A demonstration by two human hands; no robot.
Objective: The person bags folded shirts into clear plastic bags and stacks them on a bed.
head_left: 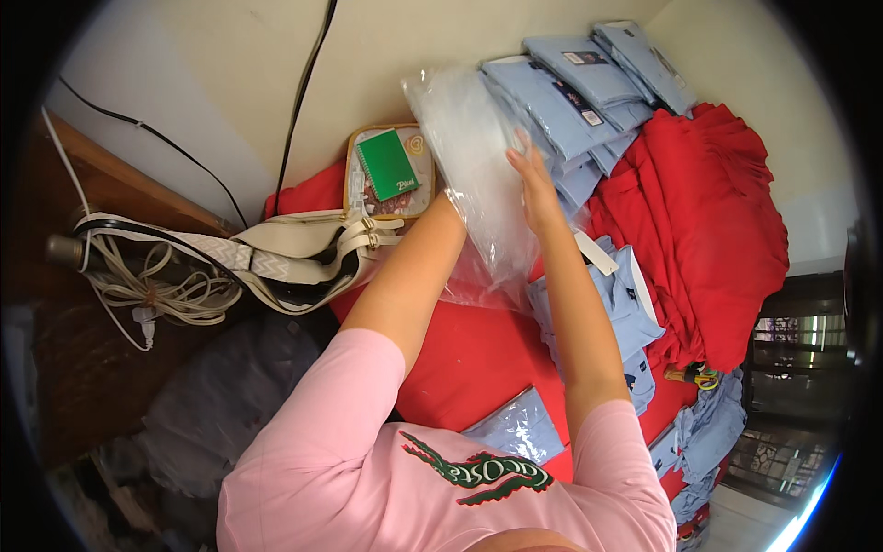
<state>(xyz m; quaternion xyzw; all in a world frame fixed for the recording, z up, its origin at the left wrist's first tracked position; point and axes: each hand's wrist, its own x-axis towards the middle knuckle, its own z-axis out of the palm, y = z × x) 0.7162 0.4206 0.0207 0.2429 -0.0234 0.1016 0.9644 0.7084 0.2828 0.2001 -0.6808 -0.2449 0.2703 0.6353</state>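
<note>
wearer — pink short-sleeved shirt (349, 460) | green-and-red crocodile emblem (474, 471) on chest | forearms bare — no rings seen

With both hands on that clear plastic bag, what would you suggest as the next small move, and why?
Probably spread the mouth of the clear plastic bag wider. The left hand is hidden behind the film and the right hand lies flat on its front, so the bag looks limp and empty. A folded light blue shirt lies just below it on the red cloth.
</note>
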